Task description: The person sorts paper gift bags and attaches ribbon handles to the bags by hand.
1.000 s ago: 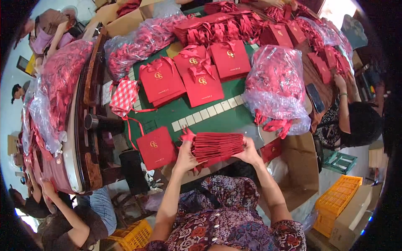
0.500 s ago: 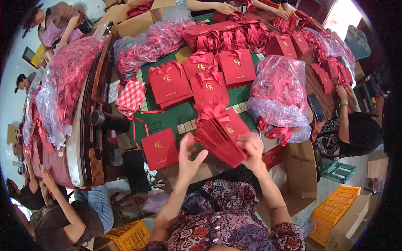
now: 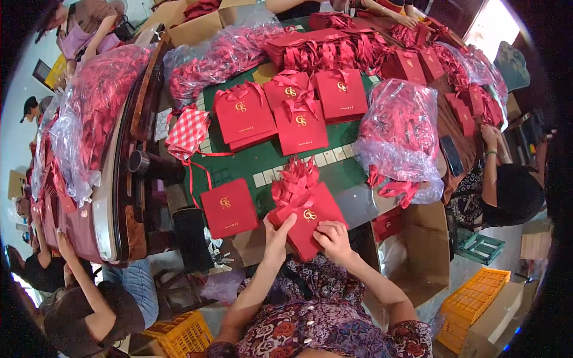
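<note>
Close to my body, both hands grip a thick stack of red gift bags (image 3: 317, 209) with bunched ribbon handles (image 3: 296, 182) toward the far side. My left hand (image 3: 278, 240) is closed on its left edge, thumb over the front. My right hand (image 3: 334, 241) holds the lower right part, fingers bent across the face. A single flat red bag without visible ribbon (image 3: 228, 207) lies left of my left hand. Beyond, stacks of ribboned red bags (image 3: 243, 116) rest on the green table (image 3: 239, 170), some overlapping. What the fingers do behind the stack is hidden.
Clear plastic sacks of red ribboned goods stand right (image 3: 399, 125) and far left (image 3: 98, 113). A red checked cloth (image 3: 188, 132) and a dark cup (image 3: 140, 161) are at the left. An open cardboard box (image 3: 421, 250) sits below the right table edge. Other people work around the table.
The bag stack has turned from edge-on to face-up and come nearer my body. My left hand, open and apart before, now grips it. My right hand has moved left and lower.
</note>
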`<state>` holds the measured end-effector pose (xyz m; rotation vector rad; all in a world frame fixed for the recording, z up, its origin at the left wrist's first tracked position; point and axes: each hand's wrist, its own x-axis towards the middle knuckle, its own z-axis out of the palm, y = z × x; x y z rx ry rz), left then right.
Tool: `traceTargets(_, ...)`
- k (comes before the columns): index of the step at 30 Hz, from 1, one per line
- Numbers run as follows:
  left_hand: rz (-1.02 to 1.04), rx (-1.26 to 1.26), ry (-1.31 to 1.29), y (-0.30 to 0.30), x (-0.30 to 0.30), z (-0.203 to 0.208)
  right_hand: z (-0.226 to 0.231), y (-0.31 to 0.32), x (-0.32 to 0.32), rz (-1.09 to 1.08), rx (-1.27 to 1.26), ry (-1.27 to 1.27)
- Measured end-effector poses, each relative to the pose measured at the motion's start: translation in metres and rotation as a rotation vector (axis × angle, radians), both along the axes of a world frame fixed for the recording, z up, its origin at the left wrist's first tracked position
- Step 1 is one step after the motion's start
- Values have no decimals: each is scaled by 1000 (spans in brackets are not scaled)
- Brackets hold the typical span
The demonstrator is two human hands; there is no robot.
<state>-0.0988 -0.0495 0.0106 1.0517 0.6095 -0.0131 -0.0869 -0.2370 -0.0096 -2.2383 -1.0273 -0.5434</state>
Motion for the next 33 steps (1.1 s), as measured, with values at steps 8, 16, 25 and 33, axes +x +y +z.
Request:
traceTargets(8,30,91,-128,2,-10,-28,46,-10,1,-61,207,438)
traceTargets(16,-65,336,-308,0,-8,-20,36,-10,63,-190,537,1357)
traceTargets(25,-229,203,-416,8,0,2,37,-19,63,-129,753,1635)
traceTargets(33,-38,263,-266,6,0,13,28,11,56,-157,672,1321)
